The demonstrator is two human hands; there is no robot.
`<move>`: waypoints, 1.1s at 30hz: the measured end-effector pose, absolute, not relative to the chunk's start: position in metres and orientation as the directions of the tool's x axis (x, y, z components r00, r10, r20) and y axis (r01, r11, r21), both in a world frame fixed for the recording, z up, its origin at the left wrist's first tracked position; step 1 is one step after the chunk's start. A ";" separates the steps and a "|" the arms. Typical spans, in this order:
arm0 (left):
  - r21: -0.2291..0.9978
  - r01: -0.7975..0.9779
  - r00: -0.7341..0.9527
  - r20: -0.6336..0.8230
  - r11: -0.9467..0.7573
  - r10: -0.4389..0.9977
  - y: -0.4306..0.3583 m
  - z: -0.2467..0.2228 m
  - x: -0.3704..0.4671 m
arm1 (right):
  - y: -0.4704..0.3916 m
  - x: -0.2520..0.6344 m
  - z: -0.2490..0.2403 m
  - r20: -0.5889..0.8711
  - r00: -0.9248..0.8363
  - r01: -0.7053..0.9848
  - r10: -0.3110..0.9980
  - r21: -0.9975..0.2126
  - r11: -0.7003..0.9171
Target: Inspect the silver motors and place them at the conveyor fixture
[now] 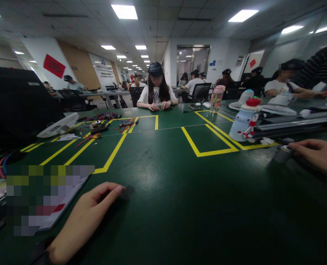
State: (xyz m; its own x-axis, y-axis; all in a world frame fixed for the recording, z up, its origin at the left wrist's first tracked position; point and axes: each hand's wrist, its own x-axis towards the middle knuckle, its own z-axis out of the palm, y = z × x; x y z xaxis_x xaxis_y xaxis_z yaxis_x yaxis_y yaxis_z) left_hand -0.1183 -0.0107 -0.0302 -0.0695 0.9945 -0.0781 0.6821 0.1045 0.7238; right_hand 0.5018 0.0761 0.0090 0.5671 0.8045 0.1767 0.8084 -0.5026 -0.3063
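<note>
My left hand [93,208] is over the near left part of the green table [163,209], thumb and fingers pinched together. At its fingertips is a small dark, flat-looking piece [127,192], whose kind I cannot make out. At the right, my right hand [319,154] reaches in from the edge, its fingers closed on the top of a small grey cylinder [282,154]. The cylinder appears to stand upright on the table, slightly blurred. Left of my left hand lies a flat, thin-edged object [65,211], mostly pixelated.
Yellow tape [218,152] marks boxes on the table. Wire bundles [128,124] and a white fan [59,126] lie at left. A blue bottle [240,123], a pink-lidded bottle [216,101] and metal rails [292,125] stand right. A person [155,94] sits opposite.
</note>
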 end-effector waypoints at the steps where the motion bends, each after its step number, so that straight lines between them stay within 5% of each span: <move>1: 0.724 0.683 -0.072 -0.072 0.101 0.995 -0.011 -0.030 -0.118 | 0.076 0.502 0.008 0.190 0.563 0.810 0.804 -0.316 -0.493; 18: 0.716 0.696 -0.065 -0.015 0.057 0.998 -0.011 -0.029 -0.116 | 0.074 0.492 0.004 0.220 0.593 0.794 0.775 -0.317 -0.518; 26: 0.724 0.688 -0.056 -0.017 0.051 0.998 -0.012 -0.028 -0.116 | 0.069 0.483 0.012 0.091 0.630 0.690 0.772 -0.523 -0.501; 33: 0.723 0.687 -0.063 -0.039 0.072 0.997 -0.012 -0.031 -0.118 | 0.073 0.485 0.008 0.164 0.659 0.729 0.734 -0.381 -0.568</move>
